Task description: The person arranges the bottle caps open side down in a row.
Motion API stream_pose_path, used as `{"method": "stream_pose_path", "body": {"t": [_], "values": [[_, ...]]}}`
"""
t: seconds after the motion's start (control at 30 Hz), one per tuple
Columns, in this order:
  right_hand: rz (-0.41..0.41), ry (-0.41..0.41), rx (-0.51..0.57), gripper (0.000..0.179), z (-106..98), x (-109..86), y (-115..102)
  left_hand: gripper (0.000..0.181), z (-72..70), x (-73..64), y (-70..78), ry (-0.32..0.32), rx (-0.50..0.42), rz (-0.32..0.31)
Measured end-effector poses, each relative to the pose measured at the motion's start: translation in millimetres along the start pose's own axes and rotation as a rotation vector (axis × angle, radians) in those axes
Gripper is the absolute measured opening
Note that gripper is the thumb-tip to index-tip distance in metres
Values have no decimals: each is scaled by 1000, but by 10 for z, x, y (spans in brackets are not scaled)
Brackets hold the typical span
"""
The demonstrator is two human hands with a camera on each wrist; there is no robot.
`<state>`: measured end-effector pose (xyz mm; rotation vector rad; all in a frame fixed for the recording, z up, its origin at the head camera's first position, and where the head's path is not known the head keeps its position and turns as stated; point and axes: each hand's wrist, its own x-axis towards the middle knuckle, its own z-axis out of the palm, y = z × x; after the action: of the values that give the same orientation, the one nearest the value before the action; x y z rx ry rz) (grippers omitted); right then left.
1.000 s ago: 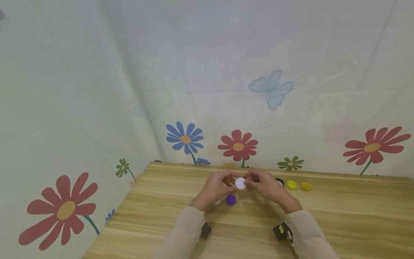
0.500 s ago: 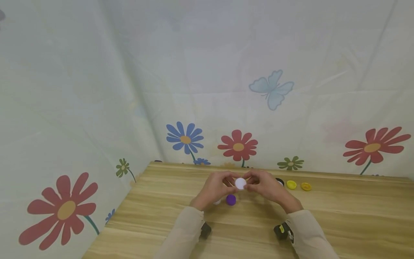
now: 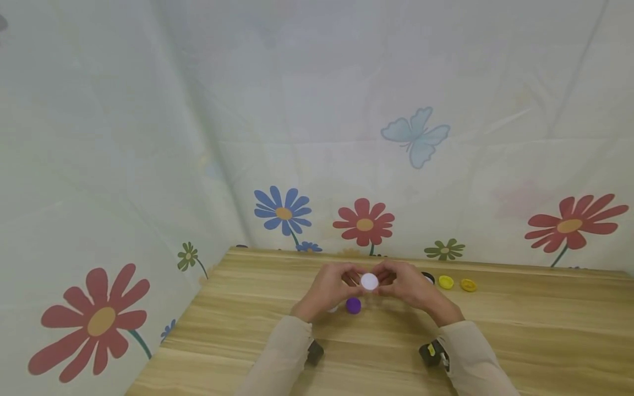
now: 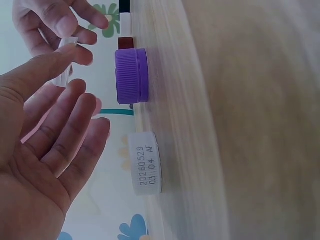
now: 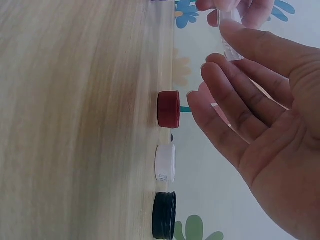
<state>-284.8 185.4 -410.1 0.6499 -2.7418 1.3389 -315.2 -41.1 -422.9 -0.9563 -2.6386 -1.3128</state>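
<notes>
Above the table, a round white bottle cap (image 3: 369, 281) is pinched between the fingers of both hands, its flat face toward the head camera. My left hand (image 3: 327, 287) grips its left side and my right hand (image 3: 408, 286) its right side. The left wrist view shows the cap (image 4: 62, 79) edge-on, thumb against it, the other fingers spread behind. Below the hands a purple ribbed cap (image 4: 131, 76) rests on the table. Beside it is a white cap (image 4: 145, 164) with printed digits, mostly hidden behind my left hand in the head view.
A red cap (image 5: 169, 109), a white cap (image 5: 165, 162) and a black cap (image 5: 164, 215) stand in a row beyond the right hand. Further right lie a yellow cap (image 3: 446, 282) and an orange-yellow one (image 3: 468, 285). A flowered curtain (image 3: 317, 137) hangs behind the wooden table (image 3: 545, 330).
The held white cap has shifted very slightly to the right, and the right thumb no longer overlaps its face. Both arms and the caps on the table stay in place.
</notes>
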Motion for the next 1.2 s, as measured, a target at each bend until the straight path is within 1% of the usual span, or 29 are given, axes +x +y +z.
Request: {"method": "stream_pose_path", "body": {"t": [0.17,0.33,0.5,0.67,0.77,0.97,1.2], "values": [[7,-5,-10,31,-4,5,2,29,15,3,-4,-8,-6,-11],[0,-16,-4,28,-11,0,11,28,21,-2,-11,-33,-23,-24],[-10,-37,-15,27,-17,-9,10,23,27,-2,-27,-57,-15,-14],[28,-55,-12,27,-20,-20,-2,24,42,1,-37,-71,8,-6],[47,-63,-1,28,-18,-27,-11,27,50,-1,-35,-82,0,-12],[23,-80,3,28,-24,-42,-17,26,60,-1,-23,-107,-21,-20],[17,-106,6,27,-22,-59,-18,24,82,-5,-23,-135,8,-6]]}}
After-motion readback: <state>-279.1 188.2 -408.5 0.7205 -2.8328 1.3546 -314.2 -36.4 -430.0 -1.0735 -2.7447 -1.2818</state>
